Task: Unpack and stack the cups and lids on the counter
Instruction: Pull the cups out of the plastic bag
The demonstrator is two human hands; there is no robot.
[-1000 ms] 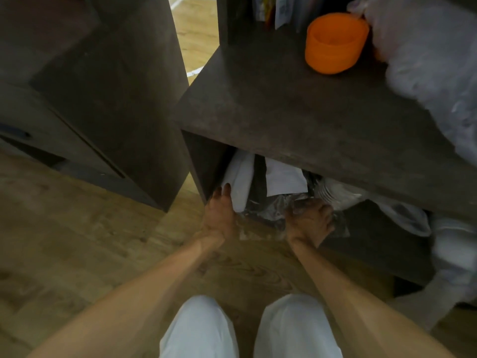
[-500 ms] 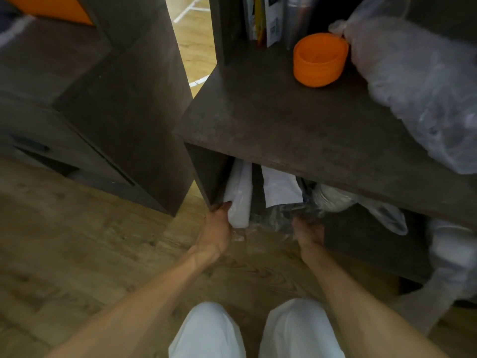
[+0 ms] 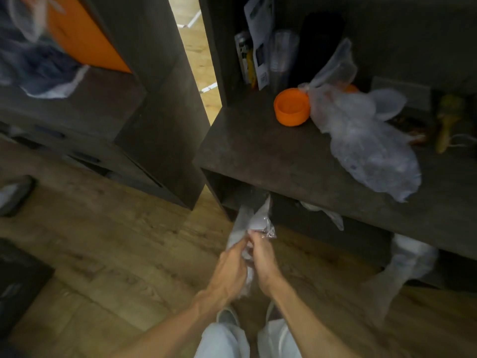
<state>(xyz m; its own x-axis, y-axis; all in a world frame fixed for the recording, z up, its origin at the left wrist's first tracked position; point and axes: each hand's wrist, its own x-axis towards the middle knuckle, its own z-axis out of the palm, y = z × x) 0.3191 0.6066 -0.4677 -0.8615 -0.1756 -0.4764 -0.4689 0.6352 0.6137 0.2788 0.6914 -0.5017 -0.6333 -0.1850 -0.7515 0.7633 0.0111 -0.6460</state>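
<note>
Both hands, left (image 3: 231, 264) and right (image 3: 263, 258), grip the sleeve (image 3: 246, 223) near the shelf (image 3: 258, 153): unpacking step. Next, I'd say, tear the wrap open.

Dark counter (image 3: 258, 151), wood floor (image 3: 103, 254) below. On the counter, near its back left corner: orange cup (image 3: 292, 107), touching a clear bag (image 3: 361, 140) that sprawls toward the front edge. Packets (image 3: 258, 47) upright at the back edge. Under the counter, more bags (image 3: 407, 259) reaching the floor.
</note>
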